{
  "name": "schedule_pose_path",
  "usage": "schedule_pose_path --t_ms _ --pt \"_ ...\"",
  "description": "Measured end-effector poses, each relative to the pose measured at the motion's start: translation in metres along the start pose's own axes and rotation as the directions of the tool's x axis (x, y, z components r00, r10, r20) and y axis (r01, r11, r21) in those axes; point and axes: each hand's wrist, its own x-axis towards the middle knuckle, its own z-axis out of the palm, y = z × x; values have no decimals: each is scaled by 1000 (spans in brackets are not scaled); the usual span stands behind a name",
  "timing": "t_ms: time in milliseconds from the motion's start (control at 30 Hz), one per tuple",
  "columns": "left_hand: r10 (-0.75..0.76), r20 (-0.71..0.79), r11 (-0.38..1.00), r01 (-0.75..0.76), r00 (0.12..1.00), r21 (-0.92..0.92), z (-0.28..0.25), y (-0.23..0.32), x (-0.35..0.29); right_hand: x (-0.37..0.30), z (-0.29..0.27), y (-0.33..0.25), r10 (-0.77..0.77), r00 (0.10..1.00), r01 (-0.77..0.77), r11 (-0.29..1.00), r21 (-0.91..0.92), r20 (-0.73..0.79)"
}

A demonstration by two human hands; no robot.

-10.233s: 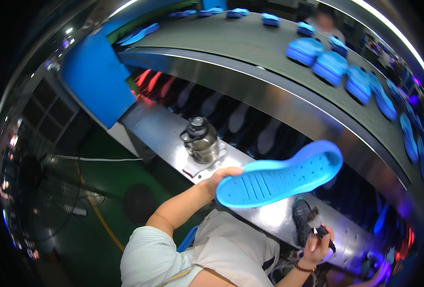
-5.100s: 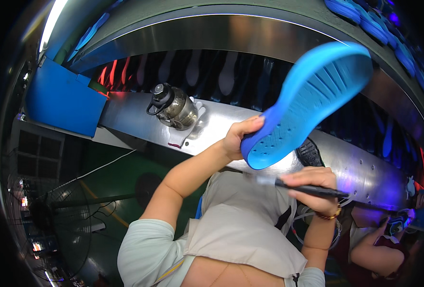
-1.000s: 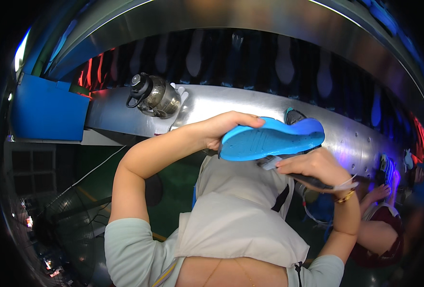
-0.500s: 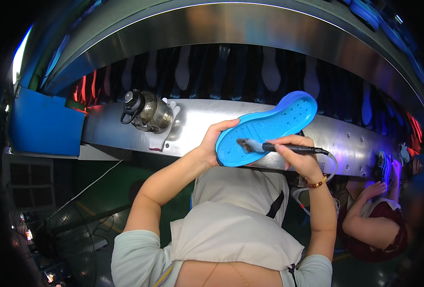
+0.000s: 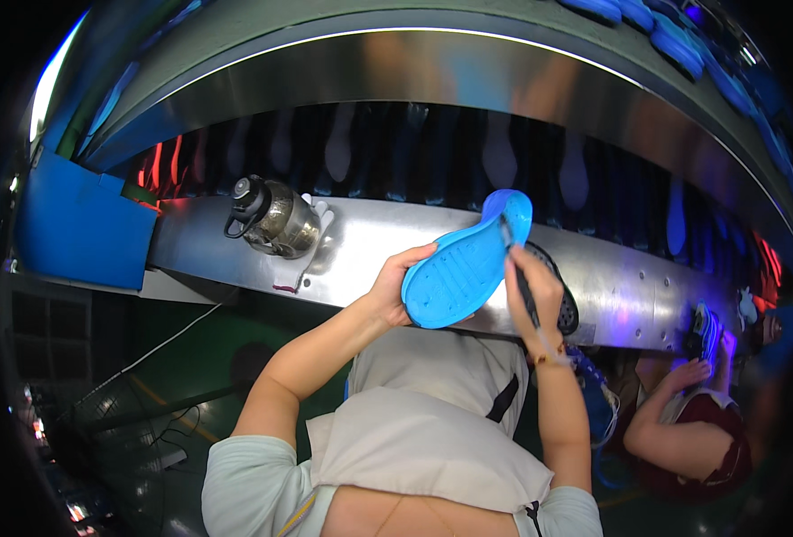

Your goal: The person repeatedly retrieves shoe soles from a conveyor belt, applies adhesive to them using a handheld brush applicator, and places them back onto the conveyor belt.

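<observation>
My left hand point(image 5: 393, 288) grips the wide end of a bright blue shoe sole point(image 5: 459, 276), tilted with its hollow, ridged inner side up. In my right hand point(image 5: 541, 291) is a brush point(image 5: 527, 300) with a black handle and a thin tube at its rear. Its bristles, partly hidden and blurred, are at the sole's narrow far end, near the raised rim. Beside my right hand, partly covered by it, lies a dark perforated piece point(image 5: 568, 309) at the bench's near edge.
A steel bench point(image 5: 352, 242) runs across in front of me. On its left stands a dark bottle point(image 5: 280, 217) beside a white glove point(image 5: 320, 215). Behind it, a dark conveyor point(image 5: 450, 148) passes under a metal hood. Another person's arm point(image 5: 660, 412) is at right.
The brush has moved from the sole's wide near end to its narrow far end. My right hand has turned so the handle points toward me. The sole has swung more upright.
</observation>
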Motion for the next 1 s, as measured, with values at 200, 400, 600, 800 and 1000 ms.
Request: schedule_pose_path --t_ms 200,400,600,800,1000 --pt "91 -7 996 -91 996 3 -16 12 -11 0 -25 -42 77 859 -400 719 568 507" --pt "225 186 926 -269 956 265 8 29 -45 -27 -69 22 263 913 -306 -66 950 313" --pt "774 222 592 -802 593 82 10 87 -139 -37 -72 30 338 820 -353 -338 873 462" --pt "922 331 319 -878 201 -356 27 281 -168 -33 -60 13 633 630 -367 -268 891 450" --pt "934 21 357 -934 357 22 84 306 -90 -46 -50 33 567 657 -355 -349 867 497"
